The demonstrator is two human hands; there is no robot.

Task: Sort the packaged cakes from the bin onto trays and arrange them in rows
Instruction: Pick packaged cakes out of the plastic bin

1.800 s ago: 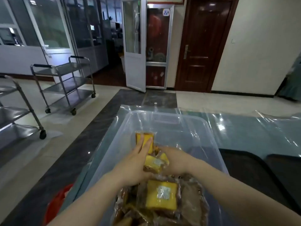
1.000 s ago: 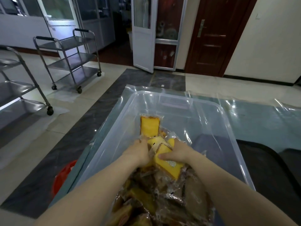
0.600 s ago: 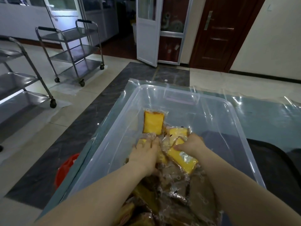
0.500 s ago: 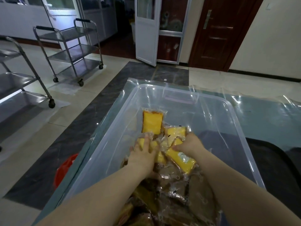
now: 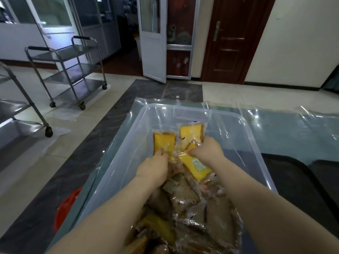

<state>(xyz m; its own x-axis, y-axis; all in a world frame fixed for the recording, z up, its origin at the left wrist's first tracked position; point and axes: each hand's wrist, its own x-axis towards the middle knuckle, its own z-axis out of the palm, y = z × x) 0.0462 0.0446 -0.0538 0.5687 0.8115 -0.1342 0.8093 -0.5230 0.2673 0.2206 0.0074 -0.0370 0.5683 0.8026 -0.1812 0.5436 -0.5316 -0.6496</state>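
Both my arms reach into the clear plastic bin (image 5: pixel 247 136), which sits on a table covered with shiny clear film (image 5: pixel 293 129). My left hand (image 5: pixel 153 166) is knuckles-up, its fingertips curled down onto the near edge of a yellow cake in a clear wrapper (image 5: pixel 163 142) that lies flat on the bin floor; I seem to be pinching the wrapper, though my own fingers hide the contact. My right hand (image 5: pixel 207 152) is curled around crinkled wrapping, grasping a long yellow cake with a pale label (image 5: pixel 197 166) that slants down toward me under my wrist. Just beyond my right knuckles a 3rd yellow cake (image 5: pixel 190 132) lies beside the first one, their wrappers touching. Nearer to me the bin holds a heap of wrapped brown and yellow cakes (image 5: pixel 189 213), piled over each other under my forearms. To the right of the bin, 2 dark trays (image 5: pixel 293 180) rest on the table. On the floor to the left is something red (image 5: pixel 66 209), partly hidden by the table edge. Farther off stand 2 steel carts (image 5: pixel 71 70) on wheels, and behind them a white glazed door (image 5: pixel 152 39) stands ajar next to a dark wooden door (image 5: pixel 233 37).
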